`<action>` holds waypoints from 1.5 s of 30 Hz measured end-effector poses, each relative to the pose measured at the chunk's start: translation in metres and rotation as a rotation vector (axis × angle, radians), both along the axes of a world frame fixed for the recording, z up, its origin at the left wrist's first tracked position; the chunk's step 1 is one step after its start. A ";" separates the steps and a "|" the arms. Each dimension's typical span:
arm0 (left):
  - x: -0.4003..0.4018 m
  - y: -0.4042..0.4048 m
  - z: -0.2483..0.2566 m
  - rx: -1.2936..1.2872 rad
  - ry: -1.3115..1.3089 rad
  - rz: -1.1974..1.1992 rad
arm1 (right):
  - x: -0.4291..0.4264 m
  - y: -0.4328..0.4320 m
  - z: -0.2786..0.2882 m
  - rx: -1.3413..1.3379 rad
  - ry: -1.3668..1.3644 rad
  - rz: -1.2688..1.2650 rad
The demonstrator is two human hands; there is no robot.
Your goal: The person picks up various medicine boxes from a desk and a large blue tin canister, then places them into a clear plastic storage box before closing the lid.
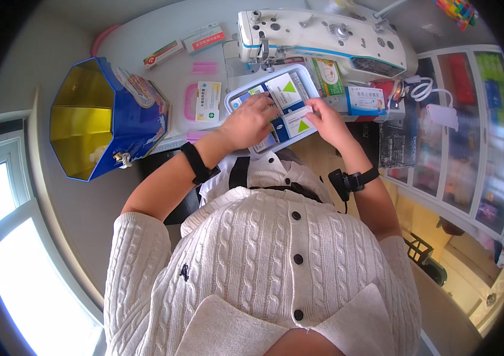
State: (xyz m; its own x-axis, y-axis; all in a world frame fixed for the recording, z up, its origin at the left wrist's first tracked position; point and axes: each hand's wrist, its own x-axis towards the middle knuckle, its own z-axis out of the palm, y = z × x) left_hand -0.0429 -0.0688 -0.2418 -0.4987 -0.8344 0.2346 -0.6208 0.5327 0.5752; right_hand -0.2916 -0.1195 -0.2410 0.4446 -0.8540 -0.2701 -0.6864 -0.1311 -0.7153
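Note:
A pale plastic tray lies before me on the sewing table, packed with several medicine boxes. My left hand is over its left side with the fingers bent down on the boxes; whether they grip one is hidden. At the tray's right side, the thumb and fingers of my right hand hold the end of a white medicine box with a green triangle. A similar white and blue medicine box lies just beyond it in the tray.
Behind the tray stands a white sewing machine. A blue tin with a gold inside lies on its side at left. Nearby are a yellow and white medicine box, a pink plastic case and a blue medicine box.

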 end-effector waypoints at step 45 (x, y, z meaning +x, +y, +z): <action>0.001 -0.028 0.004 0.159 -0.316 0.374 | -0.005 -0.013 -0.001 -0.350 0.174 -0.195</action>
